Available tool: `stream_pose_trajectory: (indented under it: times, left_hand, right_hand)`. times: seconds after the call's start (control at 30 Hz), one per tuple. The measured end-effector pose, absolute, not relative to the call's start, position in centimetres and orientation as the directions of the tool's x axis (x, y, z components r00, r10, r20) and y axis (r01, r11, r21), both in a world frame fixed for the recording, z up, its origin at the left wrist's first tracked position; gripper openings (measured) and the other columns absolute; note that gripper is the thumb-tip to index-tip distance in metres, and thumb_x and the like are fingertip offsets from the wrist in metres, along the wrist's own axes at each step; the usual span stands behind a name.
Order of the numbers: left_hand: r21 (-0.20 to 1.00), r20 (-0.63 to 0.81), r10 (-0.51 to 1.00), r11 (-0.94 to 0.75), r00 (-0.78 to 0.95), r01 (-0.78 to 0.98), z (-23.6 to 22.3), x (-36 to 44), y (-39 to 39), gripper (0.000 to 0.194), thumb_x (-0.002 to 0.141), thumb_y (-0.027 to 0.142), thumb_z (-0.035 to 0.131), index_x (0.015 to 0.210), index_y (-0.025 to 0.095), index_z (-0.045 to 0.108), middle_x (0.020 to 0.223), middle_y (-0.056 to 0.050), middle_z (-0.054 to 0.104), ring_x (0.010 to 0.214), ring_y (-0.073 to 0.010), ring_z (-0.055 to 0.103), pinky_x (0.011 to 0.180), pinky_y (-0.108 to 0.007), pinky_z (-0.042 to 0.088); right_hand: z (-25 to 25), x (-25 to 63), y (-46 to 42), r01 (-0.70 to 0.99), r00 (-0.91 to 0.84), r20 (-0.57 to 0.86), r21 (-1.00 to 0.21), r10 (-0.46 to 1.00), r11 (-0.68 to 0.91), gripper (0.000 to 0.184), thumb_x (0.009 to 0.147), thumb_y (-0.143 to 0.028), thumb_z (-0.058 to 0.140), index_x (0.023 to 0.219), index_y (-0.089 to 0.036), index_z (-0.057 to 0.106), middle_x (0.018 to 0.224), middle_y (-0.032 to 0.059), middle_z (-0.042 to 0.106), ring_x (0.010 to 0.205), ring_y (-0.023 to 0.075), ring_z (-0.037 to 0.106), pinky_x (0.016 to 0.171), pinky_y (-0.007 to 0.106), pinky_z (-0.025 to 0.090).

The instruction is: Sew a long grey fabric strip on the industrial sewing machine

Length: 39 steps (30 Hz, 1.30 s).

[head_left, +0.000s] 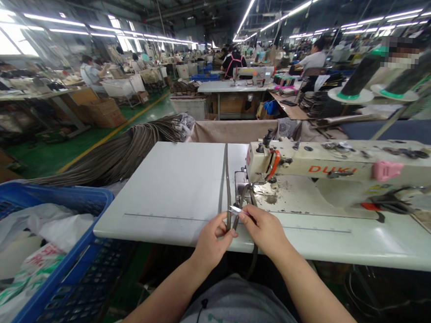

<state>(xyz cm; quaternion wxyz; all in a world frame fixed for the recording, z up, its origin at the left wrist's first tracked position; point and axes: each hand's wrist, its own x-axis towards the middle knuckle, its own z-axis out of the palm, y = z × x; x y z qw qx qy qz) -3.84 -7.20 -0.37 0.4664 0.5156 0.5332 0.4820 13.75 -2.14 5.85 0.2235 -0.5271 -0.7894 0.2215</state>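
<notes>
A thin brown strip is pinched between the thumb and fingers of the left hand, with the tips pressed close together. From these fingers, one part of the strip is laid straight ahead over the white table, and another part is led up toward the sewing machine, ahead and to the right. A small shiny tool is gripped by the curled fingers of the right hand. Its tip is pointed left, at the strip, just above the left fingers; whether the strip is touched cannot be told. A big bunch of strips is seen ahead and left of the fingers, and a blue basket is placed farther left.
</notes>
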Motion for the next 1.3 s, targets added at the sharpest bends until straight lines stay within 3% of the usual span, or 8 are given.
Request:
stream_pose_trajectory:
  times: [0.3, 0.57, 0.8, 1.03, 1.2, 1.23, 1.3]
  left_hand:
    - [0.991, 0.036, 0.998, -0.029, -0.046, 0.129, -1.4, -3.9, -7.2, 0.048, 0.087, 0.03, 0.072, 0.133, 0.02, 0.063, 0.079, 0.001, 0.063, 0.078, -0.019, 0.073, 0.086, -0.034, 0.059]
    - [0.992, 0.023, 0.999, -0.019, -0.031, 0.127, -0.9, -3.9, -7.3, 0.039, 0.089, 0.031, 0.071, 0.126, 0.023, 0.064, 0.077, 0.002, 0.06, 0.071, -0.0152, 0.07, 0.08, -0.029, 0.058]
    - [0.995, 0.011, 1.0, -0.012, 0.015, 0.1, -0.4, -3.7, -7.4, 0.03, 0.09, 0.027, 0.068, 0.12, 0.022, 0.062, 0.079, 0.002, 0.063, 0.084, -0.0196, 0.076, 0.081, -0.029, 0.058]
    - [0.999, -0.03, 1.0, 0.029, 0.01, 0.043, 0.1, -4.0, -7.0, 0.028, 0.09, 0.036, 0.071, 0.11, 0.019, 0.061, 0.082, 0.0, 0.067, 0.086, -0.0213, 0.078, 0.082, -0.03, 0.057]
    - [0.995, -0.094, 0.982, 0.091, 0.164, 0.029, 3.6, -8.4, -3.1, 0.039, 0.083, 0.042, 0.08, 0.107, 0.014, 0.065, 0.08, -0.006, 0.073, 0.082, -0.0239, 0.077, 0.084, -0.036, 0.058]
    - [0.999, -0.026, 0.995, 0.029, 0.101, -0.035, 4.4, -9.5, -1.9, 0.041, 0.086, 0.043, 0.078, 0.111, 0.014, 0.065, 0.085, -0.008, 0.074, 0.084, -0.0231, 0.077, 0.09, -0.039, 0.058]
    - [0.941, 0.201, 0.94, -0.264, -0.275, -0.213, 5.5, -11.5, 0.5, 0.041, 0.094, 0.048, 0.067, 0.12, 0.017, 0.063, 0.106, -0.01, 0.074, 0.103, -0.0227, 0.074, 0.103, -0.044, 0.055]
  right_hand:
    - [5.8, 13.6, -2.1, 0.778, -0.311, 0.135, -0.533, 0.941, 0.333, 0.028, 0.105, -0.035, 0.045, 0.09, -0.025, 0.066, 0.086, 0.0037, 0.077, 0.081, 0.0235, 0.07, 0.068, 0.03, 0.04]
    - [6.2, 14.0, -2.4, 0.834, -0.315, 0.124, -0.437, 0.941, 0.337, 0.022, 0.103, -0.033, 0.054, 0.087, -0.024, 0.066, 0.083, 0.0033, 0.078, 0.078, 0.0233, 0.07, 0.064, 0.03, 0.035]
    - [6.7, 13.0, -2.5, 0.843, -0.334, 0.14, -0.397, 0.932, 0.362, 0.02, 0.102, -0.032, 0.058, 0.086, -0.024, 0.067, 0.084, 0.0043, 0.079, 0.079, 0.0232, 0.071, 0.065, 0.031, 0.034]
    - [5.8, 14.3, -2.3, 0.858, -0.239, 0.125, -0.436, 0.963, 0.27, 0.027, 0.103, -0.036, 0.049, 0.087, -0.024, 0.067, 0.085, 0.0061, 0.078, 0.077, 0.0253, 0.071, 0.064, 0.031, 0.036]
    - [5.1, 17.1, -2.5, 0.844, -0.132, 0.085, -0.513, 0.988, 0.157, 0.033, 0.102, -0.048, 0.044, 0.085, -0.027, 0.063, 0.078, 0.0027, 0.075, 0.073, 0.025, 0.07, 0.062, 0.03, 0.041]
    - [4.9, 17.7, -2.5, 0.84, -0.102, 0.087, -0.525, 0.991, 0.133, 0.035, 0.102, -0.051, 0.042, 0.086, -0.027, 0.062, 0.079, 0.0032, 0.075, 0.075, 0.0256, 0.071, 0.063, 0.03, 0.043]
    - [4.5, 18.9, -2.6, 0.833, -0.041, 0.093, -0.547, 0.995, 0.086, 0.039, 0.102, -0.055, 0.038, 0.089, -0.027, 0.061, 0.083, 0.0047, 0.075, 0.079, 0.027, 0.071, 0.066, 0.032, 0.047]
